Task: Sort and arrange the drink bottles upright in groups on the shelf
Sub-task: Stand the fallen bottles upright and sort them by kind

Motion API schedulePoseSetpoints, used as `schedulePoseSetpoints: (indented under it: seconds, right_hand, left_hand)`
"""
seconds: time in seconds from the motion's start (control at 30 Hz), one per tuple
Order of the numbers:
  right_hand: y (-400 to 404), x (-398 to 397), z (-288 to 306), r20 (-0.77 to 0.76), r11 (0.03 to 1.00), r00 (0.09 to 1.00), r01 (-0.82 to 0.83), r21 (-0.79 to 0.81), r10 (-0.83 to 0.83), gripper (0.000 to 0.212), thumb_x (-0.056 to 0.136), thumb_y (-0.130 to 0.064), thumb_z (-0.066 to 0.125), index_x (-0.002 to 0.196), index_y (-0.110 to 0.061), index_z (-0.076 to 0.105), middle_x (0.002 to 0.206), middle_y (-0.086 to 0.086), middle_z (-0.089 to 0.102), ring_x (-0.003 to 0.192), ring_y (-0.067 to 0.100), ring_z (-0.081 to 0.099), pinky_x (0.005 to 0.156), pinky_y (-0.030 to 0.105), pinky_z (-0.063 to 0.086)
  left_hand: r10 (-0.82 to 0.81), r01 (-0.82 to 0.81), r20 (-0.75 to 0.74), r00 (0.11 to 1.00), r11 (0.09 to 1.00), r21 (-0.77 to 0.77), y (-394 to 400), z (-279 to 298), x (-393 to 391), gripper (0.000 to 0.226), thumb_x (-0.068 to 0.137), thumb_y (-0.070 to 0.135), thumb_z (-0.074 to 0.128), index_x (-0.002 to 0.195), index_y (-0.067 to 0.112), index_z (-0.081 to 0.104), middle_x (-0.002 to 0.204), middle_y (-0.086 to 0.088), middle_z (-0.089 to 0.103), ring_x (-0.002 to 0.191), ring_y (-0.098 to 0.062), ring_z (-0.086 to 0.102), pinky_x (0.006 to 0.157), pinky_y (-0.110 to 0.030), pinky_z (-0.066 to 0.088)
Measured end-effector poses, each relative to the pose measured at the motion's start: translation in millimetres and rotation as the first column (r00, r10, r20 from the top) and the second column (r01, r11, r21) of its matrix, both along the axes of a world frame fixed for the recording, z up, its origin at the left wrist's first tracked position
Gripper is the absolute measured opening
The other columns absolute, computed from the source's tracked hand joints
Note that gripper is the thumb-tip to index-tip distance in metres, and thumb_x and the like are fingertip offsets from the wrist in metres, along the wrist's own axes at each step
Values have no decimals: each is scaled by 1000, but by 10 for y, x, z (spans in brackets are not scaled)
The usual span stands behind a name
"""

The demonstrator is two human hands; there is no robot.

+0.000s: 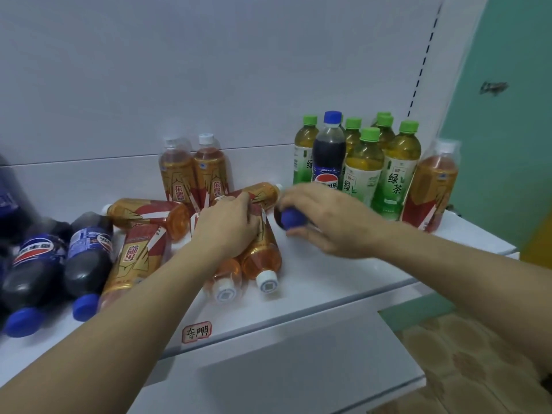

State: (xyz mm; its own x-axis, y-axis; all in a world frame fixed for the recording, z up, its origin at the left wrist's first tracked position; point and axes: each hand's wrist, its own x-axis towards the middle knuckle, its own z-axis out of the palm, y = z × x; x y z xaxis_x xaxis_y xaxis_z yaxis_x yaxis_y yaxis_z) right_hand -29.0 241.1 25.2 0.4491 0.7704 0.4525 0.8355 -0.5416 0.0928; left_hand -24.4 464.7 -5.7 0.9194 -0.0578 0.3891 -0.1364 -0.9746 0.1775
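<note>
Right hand (322, 219) curled over a lying cola bottle (288, 218), fingers above and thumb below its blue cap end; most of the bottle is hidden under the palm. Left hand (227, 225) resting palm-down on two lying amber bottles (260, 258), fingers bent over their red-and-gold labels; whether it truly grips them cannot be told. These two lie side by side, white caps toward the viewer, near the front edge of the white shelf (343, 282).

Further amber bottles lie around the left hand: one (149, 213) crosswise behind it, one (134, 261) along the forearm, one (263, 192) between the two hands. Two amber bottles (194, 171) stand upright against the back panel.

At left, two cola bottles (59, 261) lie with blue caps toward the front edge.

At right rear, an upright group of green tea bottles (391, 174) with green caps; a cola bottle (328, 153) stands among them, and an amber bottle (430, 189) stands at the group's right end.

A handwritten red-bordered tag (197, 332) is fixed to the shelf's front lip.
</note>
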Motion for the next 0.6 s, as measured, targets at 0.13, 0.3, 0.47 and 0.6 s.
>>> schedulePoseSetpoints:
  seconds: [0.13, 0.3, 0.47, 0.6]
  right_hand:
    - [183, 192, 471, -30, 982, 993, 119, 150, -115, 31, 102, -36, 48, 125, -16, 53, 115, 4, 61, 96, 22, 59, 86, 42, 52]
    - [395, 551, 868, 1, 948, 950, 310, 71, -311, 23, 106, -28, 42, 123, -21, 55, 114, 3, 55, 97, 26, 56, 80, 42, 48]
    - [498, 930, 1113, -30, 903, 903, 426, -48, -428, 23, 96, -19, 56, 117, -14, 62, 113, 8, 60, 97, 29, 57, 79, 40, 47]
    - [529, 1086, 1324, -71, 826, 831, 532, -185, -551, 21, 90, -13, 65, 108, -4, 70, 108, 16, 71, 99, 35, 64, 88, 45, 56]
  left_hand:
    - [-12, 12, 3, 1000, 1000, -2, -6, 3, 6, 14, 99, 35, 44, 96, 22, 48, 93, -3, 59, 80, -23, 58, 69, -40, 54]
    - [-15, 15, 1, 1000, 1000, -3, -1, 19, -43, 12, 100, 34, 43, 99, 23, 48, 92, -2, 58, 79, -21, 58, 73, -44, 57]
    - [-6, 6, 5, 1000, 1000, 4, -39, 59, -84, 16, 101, 36, 40, 104, 22, 48, 96, -1, 57, 84, -24, 57, 77, -45, 55]
    - [-26, 26, 4, 1000, 1000, 18, -30, 62, -46, 15, 102, 38, 38, 98, 25, 43, 93, 0, 53, 82, -22, 54, 63, -35, 43]
